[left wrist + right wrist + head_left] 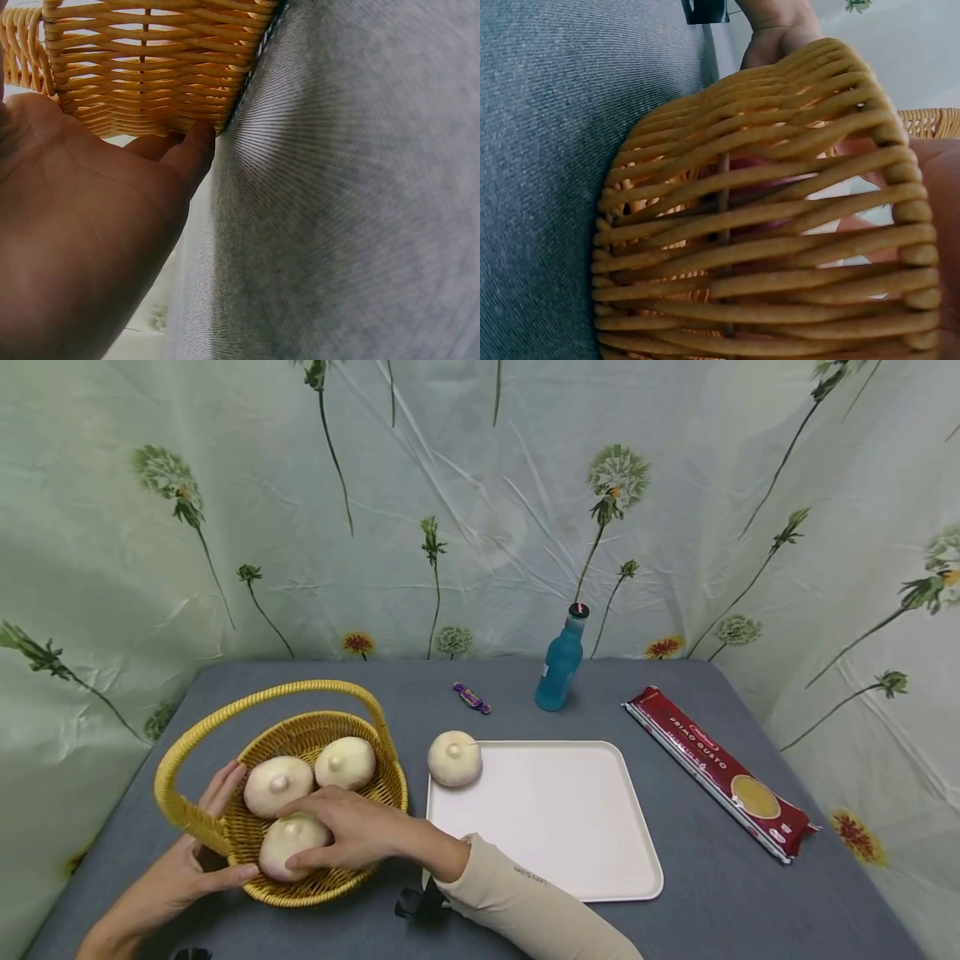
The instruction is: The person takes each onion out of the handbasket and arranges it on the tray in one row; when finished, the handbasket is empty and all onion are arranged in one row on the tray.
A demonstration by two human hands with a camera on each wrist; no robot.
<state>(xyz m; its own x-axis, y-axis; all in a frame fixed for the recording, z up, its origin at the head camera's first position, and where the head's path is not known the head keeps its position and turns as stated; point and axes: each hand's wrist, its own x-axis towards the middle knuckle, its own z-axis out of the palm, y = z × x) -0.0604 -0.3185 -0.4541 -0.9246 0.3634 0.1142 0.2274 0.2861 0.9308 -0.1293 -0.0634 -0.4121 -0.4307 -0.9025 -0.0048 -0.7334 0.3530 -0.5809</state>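
Note:
A yellow wicker basket (400, 787) with a tall arched handle stands at the left of the table, holding several white turnips. My left hand (176, 872) grips the basket's left side by the handle base, thumb at the front rim. In the left wrist view, its fingers (196, 150) lie against the woven wall. Inside the basket, my right hand (360, 828) grips the front turnip (291, 842), thumb and fingers on either side. Behind it sit a left turnip (273, 783) and a right turnip (347, 762). The right wrist view shows mostly basket wall (780, 255), which partly hides that hand.
A white tray (555, 827) lies right of the basket, with another turnip (454, 758) on its back left corner. Behind are a purple wrapped candy (472, 698) and a blue bottle (560, 668). A red pasta packet (712, 768) lies at the right.

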